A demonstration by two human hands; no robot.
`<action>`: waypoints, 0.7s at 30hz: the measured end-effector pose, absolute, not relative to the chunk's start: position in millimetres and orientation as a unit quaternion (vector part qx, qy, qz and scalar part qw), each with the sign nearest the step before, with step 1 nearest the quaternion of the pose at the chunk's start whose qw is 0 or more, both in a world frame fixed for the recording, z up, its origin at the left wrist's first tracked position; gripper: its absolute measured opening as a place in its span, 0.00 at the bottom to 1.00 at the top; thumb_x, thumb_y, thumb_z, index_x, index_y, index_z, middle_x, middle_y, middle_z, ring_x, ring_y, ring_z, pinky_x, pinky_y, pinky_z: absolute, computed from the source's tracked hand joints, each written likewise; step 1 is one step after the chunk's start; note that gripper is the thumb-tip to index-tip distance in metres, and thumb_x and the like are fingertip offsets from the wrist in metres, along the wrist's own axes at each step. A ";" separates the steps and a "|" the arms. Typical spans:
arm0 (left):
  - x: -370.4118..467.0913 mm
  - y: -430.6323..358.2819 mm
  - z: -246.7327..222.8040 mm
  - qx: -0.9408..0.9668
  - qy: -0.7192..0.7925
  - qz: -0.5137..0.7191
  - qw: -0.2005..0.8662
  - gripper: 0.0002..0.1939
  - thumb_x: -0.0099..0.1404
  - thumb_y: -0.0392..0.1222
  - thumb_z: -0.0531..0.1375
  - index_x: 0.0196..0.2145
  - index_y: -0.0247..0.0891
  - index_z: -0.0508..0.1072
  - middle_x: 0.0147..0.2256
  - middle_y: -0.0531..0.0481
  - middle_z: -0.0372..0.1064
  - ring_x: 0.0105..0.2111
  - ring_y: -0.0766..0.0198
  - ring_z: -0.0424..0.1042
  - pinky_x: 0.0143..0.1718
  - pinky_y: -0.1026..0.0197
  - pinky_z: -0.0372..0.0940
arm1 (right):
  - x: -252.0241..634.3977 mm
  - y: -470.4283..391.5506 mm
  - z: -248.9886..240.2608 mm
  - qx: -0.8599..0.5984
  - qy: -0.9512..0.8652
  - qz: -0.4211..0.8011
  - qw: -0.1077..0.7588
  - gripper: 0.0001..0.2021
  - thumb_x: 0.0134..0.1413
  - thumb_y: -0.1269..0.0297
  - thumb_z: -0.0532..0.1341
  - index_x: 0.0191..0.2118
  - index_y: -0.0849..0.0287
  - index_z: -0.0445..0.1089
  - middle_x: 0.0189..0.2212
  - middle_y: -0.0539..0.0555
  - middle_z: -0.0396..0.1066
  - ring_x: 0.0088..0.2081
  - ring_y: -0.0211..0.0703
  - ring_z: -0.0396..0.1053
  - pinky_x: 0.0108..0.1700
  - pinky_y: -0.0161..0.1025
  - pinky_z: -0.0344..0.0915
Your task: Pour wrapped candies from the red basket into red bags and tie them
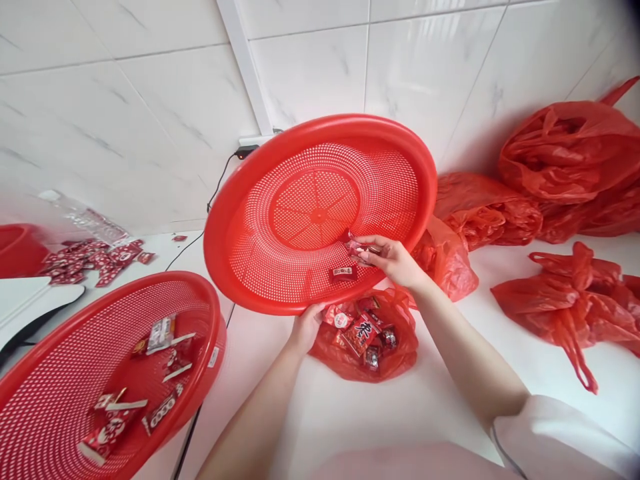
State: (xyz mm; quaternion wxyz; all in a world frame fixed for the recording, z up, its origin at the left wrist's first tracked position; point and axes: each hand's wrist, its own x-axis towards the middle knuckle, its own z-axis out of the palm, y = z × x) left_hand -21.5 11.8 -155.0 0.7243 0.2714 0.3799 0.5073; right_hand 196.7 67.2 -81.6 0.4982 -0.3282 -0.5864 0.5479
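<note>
A round red plastic basket (320,143) with a mesh wall is tilted toward me in the middle. My left hand (306,330) grips its lower rim, with the fingers partly hidden behind the rim and the bag. Inside the basket, my right hand (387,259) pinches a few small red-wrapped candies (357,248). One more wrapped candy (343,273) lies on the basket's lower wall, just below those fingers. Under the rim, an open red plastic bag (345,363) holds several wrapped snacks, among them a red packet (361,333) with dark lettering.
At the left a second red basket (200,283) contains several wrapped snacks. Behind it are a pile of small red packets (75,260), a clear plastic bottle (93,220) and a black cable (220,180). Several filled red bags (575,293) stand at the right, below the tiled wall (425,60).
</note>
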 end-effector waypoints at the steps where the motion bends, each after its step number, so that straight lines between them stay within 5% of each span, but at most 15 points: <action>1: -21.3 11.9 -154.5 0.275 0.372 0.520 0.718 0.11 0.52 0.38 0.61 0.34 0.36 0.77 0.36 0.47 0.77 0.46 0.52 0.72 0.49 0.53 0.64 | 197.9 63.5 -76.0 -0.319 -0.590 0.550 0.497 0.19 0.52 0.59 0.64 0.49 0.58 0.67 0.47 0.56 0.72 0.48 0.43 0.71 0.52 0.44 0.68; 10: -23.4 14.7 -151.8 0.260 0.353 0.587 0.681 0.11 0.55 0.37 0.60 0.37 0.32 0.76 0.41 0.43 0.76 0.47 0.52 0.71 0.51 0.49 0.64 | 205.9 39.5 -44.7 -0.253 -0.787 0.506 0.248 0.15 0.59 0.62 0.56 0.50 0.57 0.70 0.44 0.53 0.74 0.44 0.41 0.72 0.48 0.41 0.69; 15: -21.6 12.4 -151.9 0.277 0.332 0.607 0.667 0.11 0.56 0.34 0.60 0.38 0.37 0.75 0.42 0.49 0.75 0.47 0.55 0.71 0.49 0.47 0.67 | 191.2 42.5 -55.3 -0.373 -0.825 0.265 0.333 0.15 0.62 0.65 0.53 0.52 0.57 0.68 0.45 0.55 0.73 0.44 0.43 0.72 0.49 0.42 0.66; 21: -15.3 5.6 -155.7 0.325 0.333 0.560 0.686 0.19 0.56 0.36 0.61 0.47 0.39 0.71 0.50 0.46 0.71 0.51 0.49 0.69 0.48 0.46 0.67 | 168.8 51.0 -88.0 -0.411 -0.877 0.089 0.233 0.17 0.60 0.66 0.55 0.54 0.62 0.65 0.46 0.62 0.71 0.50 0.50 0.67 0.56 0.51 0.59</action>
